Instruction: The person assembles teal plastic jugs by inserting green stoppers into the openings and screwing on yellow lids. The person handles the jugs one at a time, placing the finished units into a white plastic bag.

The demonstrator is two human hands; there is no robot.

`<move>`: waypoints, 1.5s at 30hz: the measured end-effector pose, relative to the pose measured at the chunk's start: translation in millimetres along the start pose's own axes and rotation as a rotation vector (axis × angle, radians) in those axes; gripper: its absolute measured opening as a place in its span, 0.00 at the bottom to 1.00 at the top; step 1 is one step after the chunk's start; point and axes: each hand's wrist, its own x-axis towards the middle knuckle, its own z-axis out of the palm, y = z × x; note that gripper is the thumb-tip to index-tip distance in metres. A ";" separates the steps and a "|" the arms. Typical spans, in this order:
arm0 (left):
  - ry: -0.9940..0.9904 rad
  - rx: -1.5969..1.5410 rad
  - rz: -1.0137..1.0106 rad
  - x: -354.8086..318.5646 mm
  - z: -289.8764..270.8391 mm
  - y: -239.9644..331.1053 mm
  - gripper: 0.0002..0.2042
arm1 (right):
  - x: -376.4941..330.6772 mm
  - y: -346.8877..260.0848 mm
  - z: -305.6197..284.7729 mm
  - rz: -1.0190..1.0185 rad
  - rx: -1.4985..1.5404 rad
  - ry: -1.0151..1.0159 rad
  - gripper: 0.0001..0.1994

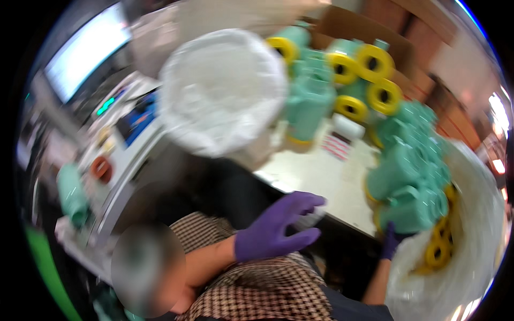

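Observation:
My left hand (281,224), in a purple glove, is held out over my lap near the table's front edge. Its fingers and thumb are spread, and a pale patch shows between them that I cannot make out. Lower right, my right hand (394,242), also gloved in purple, grips the base of the nearest pale green plastic jug (409,209); that jug partly covers its fingers. More green jugs (399,168) stand in a cluster just behind it. Others with yellow ring ends (373,63) lie stacked at the back, their rings facing me.
A round bin with a white liner (222,96) stands left of the white table (300,171). Right of the jugs, a clear plastic bag (476,214) holds yellow rings (437,254). A small white object (348,127) sits mid-table. Farther left are a lit screen (88,51) and another green piece (72,192).

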 end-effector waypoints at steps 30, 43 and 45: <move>1.267 0.928 -2.313 -777.1 -127.7 44.1 0.36 | -198.3 -474.0 163.4 -1.709 0.731 -1.116 0.11; 1.904 0.434 -1.950 -874.9 79.4 83.4 0.38 | -196.0 -477.5 178.5 -1.610 0.780 -1.333 0.11; 2.082 0.415 -1.861 -862.3 110.4 101.7 0.32 | -198.8 -470.3 178.8 -1.550 0.814 -1.391 0.11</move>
